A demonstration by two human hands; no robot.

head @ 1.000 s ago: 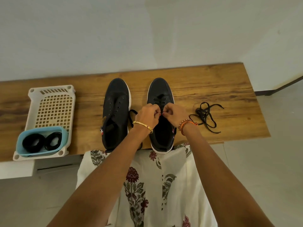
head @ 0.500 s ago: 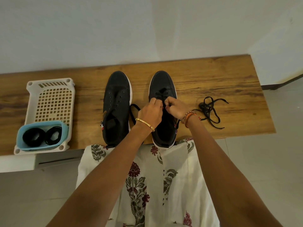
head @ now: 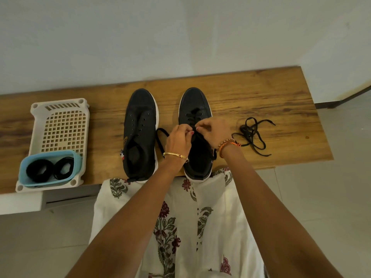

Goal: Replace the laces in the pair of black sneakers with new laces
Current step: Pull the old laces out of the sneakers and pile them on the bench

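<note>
Sneakers (head: 167, 133) mid-bench (head: 261, 93) – basket (head: 60, 109) left (w/ tub (head: 50, 159), prob. coiled laces (head: 48, 170) inside), loose lace (head: 253, 135) right.

Lace (head: 193, 125) ends under curled fingers (head: 185, 130)

White basket (head: 60, 125) on wooden bench (head: 261, 93).

two sneakers (head: 140, 135), two lace coils (head: 39, 170), one loose lace (head: 252, 135), one basket (head: 60, 111).
</note>
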